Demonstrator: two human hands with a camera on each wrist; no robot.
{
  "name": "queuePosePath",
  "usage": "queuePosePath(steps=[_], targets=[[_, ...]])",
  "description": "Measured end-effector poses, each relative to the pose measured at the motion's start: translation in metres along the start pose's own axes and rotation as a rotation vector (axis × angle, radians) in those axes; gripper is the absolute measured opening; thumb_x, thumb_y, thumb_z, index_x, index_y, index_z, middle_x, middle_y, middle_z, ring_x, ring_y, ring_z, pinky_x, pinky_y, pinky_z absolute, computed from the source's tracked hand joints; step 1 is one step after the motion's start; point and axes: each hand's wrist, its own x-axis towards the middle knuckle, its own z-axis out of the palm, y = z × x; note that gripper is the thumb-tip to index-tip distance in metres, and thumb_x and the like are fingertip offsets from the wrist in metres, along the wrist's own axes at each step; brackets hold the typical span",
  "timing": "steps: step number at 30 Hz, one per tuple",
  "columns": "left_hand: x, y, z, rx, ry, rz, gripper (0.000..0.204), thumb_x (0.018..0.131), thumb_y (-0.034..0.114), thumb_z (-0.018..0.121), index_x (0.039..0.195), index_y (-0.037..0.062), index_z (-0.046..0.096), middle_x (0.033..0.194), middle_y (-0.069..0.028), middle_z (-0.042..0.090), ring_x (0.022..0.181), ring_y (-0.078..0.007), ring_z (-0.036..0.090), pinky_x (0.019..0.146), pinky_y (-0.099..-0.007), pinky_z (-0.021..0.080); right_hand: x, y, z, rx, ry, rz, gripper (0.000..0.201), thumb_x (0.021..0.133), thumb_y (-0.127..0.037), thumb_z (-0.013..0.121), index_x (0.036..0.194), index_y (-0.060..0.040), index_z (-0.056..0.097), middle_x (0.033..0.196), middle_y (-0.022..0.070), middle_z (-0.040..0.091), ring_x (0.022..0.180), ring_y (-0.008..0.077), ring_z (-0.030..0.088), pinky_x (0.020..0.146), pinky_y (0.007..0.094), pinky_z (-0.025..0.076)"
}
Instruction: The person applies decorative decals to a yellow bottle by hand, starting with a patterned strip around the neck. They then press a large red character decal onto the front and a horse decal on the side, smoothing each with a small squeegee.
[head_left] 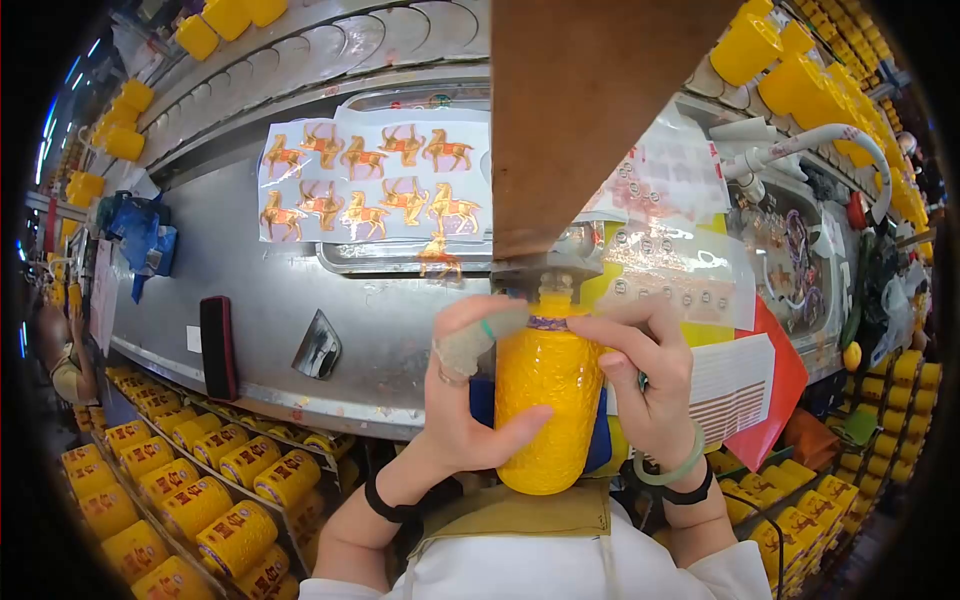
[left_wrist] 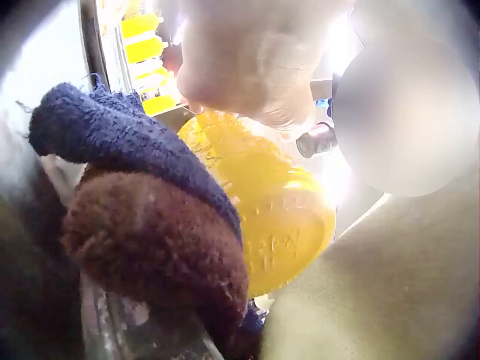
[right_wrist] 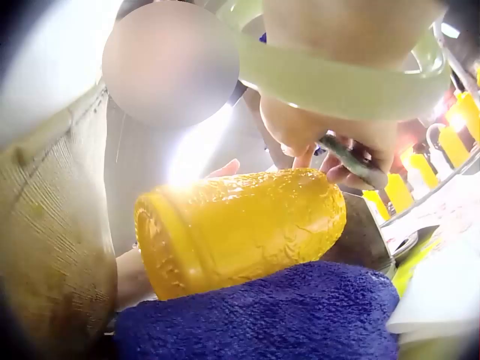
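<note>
A yellow embossed bottle (head_left: 548, 410) leans toward me at the bench edge, its clear top (head_left: 556, 283) away from me. Round its shoulder runs a purple patterned band (head_left: 548, 323). My left hand (head_left: 465, 385) holds the bottle, thumb along the body and blurred fingers by the band; a whitish cover with green tape is on one finger. My right hand (head_left: 655, 365) has its index fingertip on the band. Its other fingers curl round a small dark green object (right_wrist: 349, 159), partly hidden. A blue towel (right_wrist: 262, 315) lies under the bottle in the right wrist view.
A sheet of gold horse-shaped stickers (head_left: 370, 180) lies on a metal tray (head_left: 400, 258). A brown post (head_left: 560, 120) rises ahead. A black-and-red block (head_left: 217, 348) rests left, printed sheets (head_left: 670, 260) right. Yellow containers (head_left: 190, 505) stand in rows on both sides.
</note>
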Motion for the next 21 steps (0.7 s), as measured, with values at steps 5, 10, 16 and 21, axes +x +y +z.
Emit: queuePosePath(steps=[5, 10, 16, 21], targets=[[0.017, -0.010, -0.020, -0.128, -0.230, -0.179, 0.061, 0.097, 0.054, 0.059, 0.130, 0.0032, 0.065, 0.139, -0.0156, 0.040, 0.132, -0.0293, 0.040, 0.116, -0.0433, 0.031, -0.003, 0.000, -0.007, 0.102, 0.057, 0.118, 0.031, 0.106, -0.017, 0.055, 0.128, -0.0012, 0.070, 0.104, 0.0112, 0.060, 0.085, 0.0190, 0.056, 0.078, 0.0291, 0.047], [0.045, 0.010, -0.018, -0.021, -0.372, -0.271, 0.070, 0.106, 0.060, 0.032, 0.132, 0.0052, 0.066, 0.127, -0.0136, 0.039, 0.126, -0.0290, 0.039, 0.114, -0.0428, 0.029, -0.012, 0.006, -0.002, 0.168, 0.094, 0.106, 0.033, 0.108, -0.018, 0.051, 0.129, 0.0020, 0.065, 0.108, 0.0121, 0.062, 0.088, 0.0195, 0.055, 0.082, 0.0310, 0.047], [0.043, 0.003, -0.018, -0.291, -0.144, -0.141, 0.076, 0.110, 0.059, 0.024, 0.116, -0.0033, 0.067, 0.121, -0.0111, 0.046, 0.114, -0.0216, 0.050, 0.105, -0.0360, 0.041, -0.027, 0.004, -0.006, 0.134, 0.096, 0.143, 0.032, 0.108, -0.016, 0.049, 0.128, 0.0025, 0.064, 0.109, 0.0131, 0.062, 0.091, 0.0215, 0.057, 0.083, 0.0327, 0.048], [0.020, 0.004, -0.021, -0.074, 0.029, -0.157, 0.084, 0.106, 0.071, 0.029, 0.113, 0.0000, 0.074, 0.121, -0.0094, 0.057, 0.123, -0.0249, 0.049, 0.110, -0.0413, 0.038, -0.040, 0.003, -0.005, 0.118, 0.104, 0.157, 0.032, 0.109, -0.018, 0.049, 0.128, 0.0027, 0.064, 0.110, 0.0136, 0.063, 0.092, 0.0220, 0.058, 0.082, 0.0331, 0.048]])
